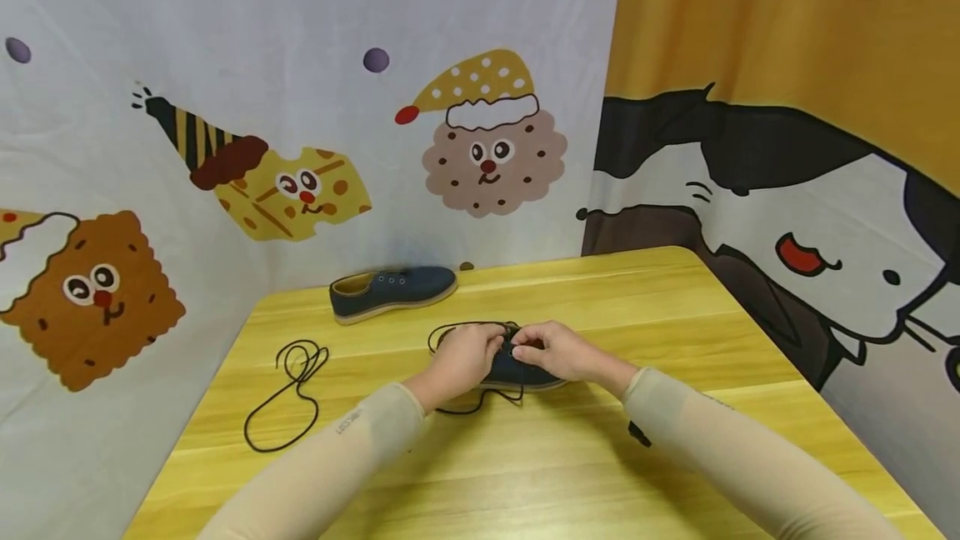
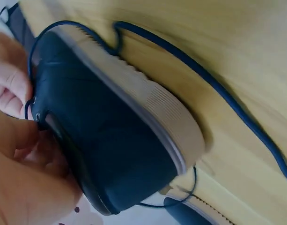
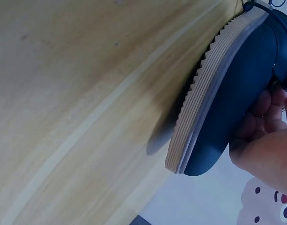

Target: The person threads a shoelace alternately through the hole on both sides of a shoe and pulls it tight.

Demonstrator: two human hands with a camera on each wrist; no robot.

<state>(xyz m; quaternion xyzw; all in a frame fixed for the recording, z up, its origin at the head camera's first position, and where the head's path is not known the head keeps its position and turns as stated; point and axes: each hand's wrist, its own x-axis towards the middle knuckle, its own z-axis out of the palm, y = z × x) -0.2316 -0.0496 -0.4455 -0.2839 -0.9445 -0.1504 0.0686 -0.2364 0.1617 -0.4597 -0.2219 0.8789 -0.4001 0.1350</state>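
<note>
Shoes: two, both dark blue with pale soles. The near shoe (image 1: pixel 517 375) sits on the table right of its centreline, under both hands, toe to the right in the head view. The far shoe (image 1: pixel 420 287) is at the back edge, toe also to the right, with three eyelets visible on the facing side.

Laces: two, dark. The fitted lace (image 2: pixel 219 89) runs from the near shoe's eyelets, one length looping behind the shoe and another lying in front. The loose lace (image 1: pixel 273 395) lies in loops at the left of the table, well apart from both shoes.

Hands: two. The left hand (image 1: pixel 467 357) grips the near shoe at the eyelet edge, thumb outside and fingers curled in at the opening; whether it also pinches lace cannot be told. The right hand (image 1: pixel 561 350) is narrow, thumb and finger pinching the fitted lace at the eyelets.

Sleeves: two, pale beige, the left sleeve (image 1: pixel 330 465) bearing dark lettering. One small dark item (image 1: pixel 639 433), not identifiable, shows beside the right sleeve (image 1: pixel 750 457).

Surface: one table (image 1: pixel 660 307), yellow wood-grain, rounded back corners.

Room: white cloth (image 1: pixel 285 15) with three printed food characters; at right, orange cloth (image 1: pixel 787 40) with one black-and-white animal.
</note>
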